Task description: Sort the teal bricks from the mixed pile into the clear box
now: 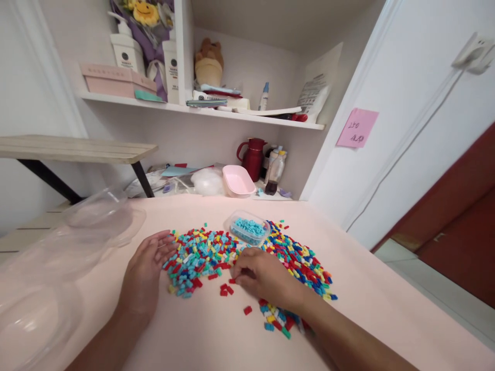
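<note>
A wide pile of small toy building bricks (204, 252) in many colours lies spread over the pink tabletop. My left hand (147, 265) rests at the pile's left edge, fingers loosely curled and apart, with nothing seen in them. Over the middle of the pile, my right hand (263, 273) has its fingers bent down and drawn together at the bricks; what is between the fingertips is hidden. Behind it stands a clear plastic container (257, 239) holding light-blue bricks. A few loose red bricks (226, 289) lie between my hands.
Several clear plastic containers (73, 252) stand on the left, beside a wooden-topped stand (77, 147). At the back are a pink tray (238, 180), a dark red jug (253, 157) and bottles (275, 170), below a loaded shelf (247, 116).
</note>
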Motion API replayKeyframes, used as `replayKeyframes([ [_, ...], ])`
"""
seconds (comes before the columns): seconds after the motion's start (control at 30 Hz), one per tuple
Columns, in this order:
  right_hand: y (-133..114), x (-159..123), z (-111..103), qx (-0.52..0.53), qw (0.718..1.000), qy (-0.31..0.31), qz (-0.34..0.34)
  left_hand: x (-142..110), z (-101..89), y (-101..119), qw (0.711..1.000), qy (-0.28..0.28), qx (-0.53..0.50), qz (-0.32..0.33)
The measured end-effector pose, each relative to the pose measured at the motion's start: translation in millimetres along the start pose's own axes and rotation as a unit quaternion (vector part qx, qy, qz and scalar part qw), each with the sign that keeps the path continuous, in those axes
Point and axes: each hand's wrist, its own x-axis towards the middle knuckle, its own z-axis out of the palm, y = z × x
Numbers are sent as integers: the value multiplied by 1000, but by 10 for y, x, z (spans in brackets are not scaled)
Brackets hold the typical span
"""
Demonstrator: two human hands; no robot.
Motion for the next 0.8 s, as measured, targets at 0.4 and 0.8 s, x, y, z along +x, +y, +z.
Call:
replayKeyframes([
  [0.4,3,-3,-69,29,998,-22,44,8,-2,-7,1000,8,-4,-9],
  [0.8,-28,-13,44,3,998,28,-52,15,-19,-46,1000,5,-5,-12],
])
